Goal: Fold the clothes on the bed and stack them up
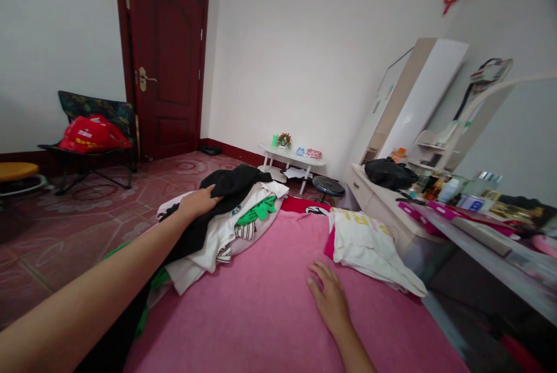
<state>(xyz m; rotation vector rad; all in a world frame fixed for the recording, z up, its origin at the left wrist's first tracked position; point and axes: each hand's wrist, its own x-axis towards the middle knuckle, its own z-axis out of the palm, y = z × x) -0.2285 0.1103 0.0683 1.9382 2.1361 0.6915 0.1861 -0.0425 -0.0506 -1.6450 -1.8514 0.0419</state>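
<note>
My left hand [201, 201] reaches to the pile at the bed's left side, its fingers closed on a black garment [237, 184]. Under and beside that garment lie a white garment [217, 234], a bright green cloth [257, 211] and a striped black-and-white piece [245, 230]. My right hand [329, 294] is over the pink bed cover [261, 297], with fingers apart and nothing in them. To its right is a folded white garment with yellow and pink lettering [363, 239], stacked on other cloth.
A dressing table [369, 187] with bottles and a black plastic bag [390, 173] stands along the right. Beyond the bed are a low white table [289, 155] and a round stool [328, 186]. A folding chair [93, 103] holds a red bag [92, 134] near the door [169, 65].
</note>
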